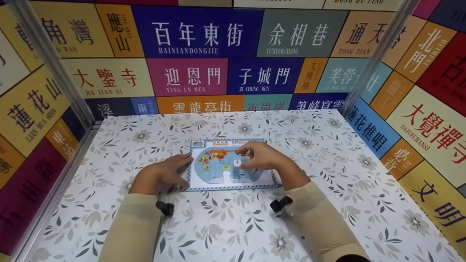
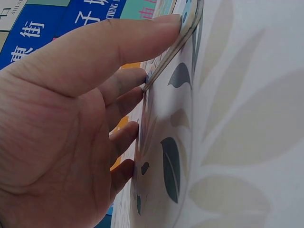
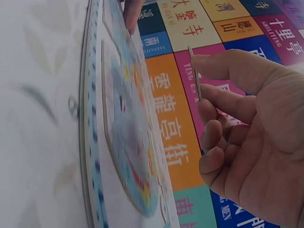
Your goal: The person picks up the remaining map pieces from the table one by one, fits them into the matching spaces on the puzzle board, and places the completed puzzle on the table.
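Note:
A world map jigsaw puzzle with a blue dotted border lies flat on the table. White backing shows through a gap near the lower middle of its oval map. Above the map, my right hand pinches a small puzzle piece; the right wrist view shows the thin piece edge-on between thumb and fingers, clear of the board. My left hand rests at the puzzle's left edge with fingers spread. In the left wrist view, its thumb touches the board's corner and the other fingers lie along the edge.
A white tablecloth with grey flowers and leaves covers the table. Colourful panels with Chinese lettering stand behind it and on both sides. Metal posts rise at the back corners. Each wrist wears a black strap.

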`<state>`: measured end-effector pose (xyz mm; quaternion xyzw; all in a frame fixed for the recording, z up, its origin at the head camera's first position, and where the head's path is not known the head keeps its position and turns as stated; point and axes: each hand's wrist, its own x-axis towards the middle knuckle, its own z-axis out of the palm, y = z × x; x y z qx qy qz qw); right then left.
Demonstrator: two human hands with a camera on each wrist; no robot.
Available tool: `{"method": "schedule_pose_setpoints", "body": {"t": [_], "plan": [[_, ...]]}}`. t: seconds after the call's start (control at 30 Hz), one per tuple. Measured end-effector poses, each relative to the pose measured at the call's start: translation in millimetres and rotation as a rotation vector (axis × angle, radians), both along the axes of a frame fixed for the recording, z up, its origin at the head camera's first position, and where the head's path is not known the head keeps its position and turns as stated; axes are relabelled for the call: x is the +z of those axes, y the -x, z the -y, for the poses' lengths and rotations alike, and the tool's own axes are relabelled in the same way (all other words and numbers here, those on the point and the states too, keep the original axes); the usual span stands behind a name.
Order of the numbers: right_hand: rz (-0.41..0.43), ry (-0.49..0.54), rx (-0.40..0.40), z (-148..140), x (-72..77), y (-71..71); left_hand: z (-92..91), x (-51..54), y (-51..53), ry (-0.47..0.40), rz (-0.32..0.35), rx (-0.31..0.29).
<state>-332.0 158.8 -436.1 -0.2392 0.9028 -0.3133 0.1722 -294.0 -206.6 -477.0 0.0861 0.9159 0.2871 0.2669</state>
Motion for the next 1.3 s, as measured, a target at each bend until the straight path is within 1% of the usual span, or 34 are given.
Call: {"method": "schedule_pose_setpoints", "body": {"t": [0.1,0.17,0.3,0.43,0.6,0.67,0.73,0.87,0.97,1.17,1.3], "plan": [[0.012,0.001,0.012,12.3,1.0,-2.4,1.5,-0.8,-0.5,-0.013,0.022,0.022],[0.004,-0.002,0.030,19.4,1.1,-3.4,2.1,-1.2,-0.7,-0.018,0.035,0.040],[-0.027,-0.020,0.054,27.6,-2.9,-5.6,1.6,-1.6,-0.6,-0.023,0.050,0.056],[-0.069,-0.023,0.080,28.2,-8.2,-6.5,0.5,0.1,-1.5,-0.031,0.062,0.068],[-0.042,0.005,0.092,24.5,-14.3,-5.7,-2.6,2.2,-3.7,-0.062,0.085,0.110],[-0.033,0.009,0.098,22.7,-17.0,-5.4,-3.3,2.0,-3.4,-0.065,0.087,0.118],[-0.028,0.015,0.102,21.5,-19.3,-5.2,-3.4,1.8,-2.5,-0.057,0.079,0.109],[-0.011,0.029,0.122,21.3,-24.3,-5.4,-0.6,0.1,0.2,0.000,0.006,0.010],[-0.005,0.020,0.145,23.0,-28.5,-5.5,1.3,-1.0,1.2,0.023,-0.034,-0.043],[-0.001,0.002,0.170,26.5,-36.2,-5.4,1.1,-1.0,1.7,0.020,-0.023,-0.031],[0.004,-0.004,0.195,27.8,-40.0,-5.6,-0.1,-0.4,1.8,0.019,-0.001,-0.003]]}}
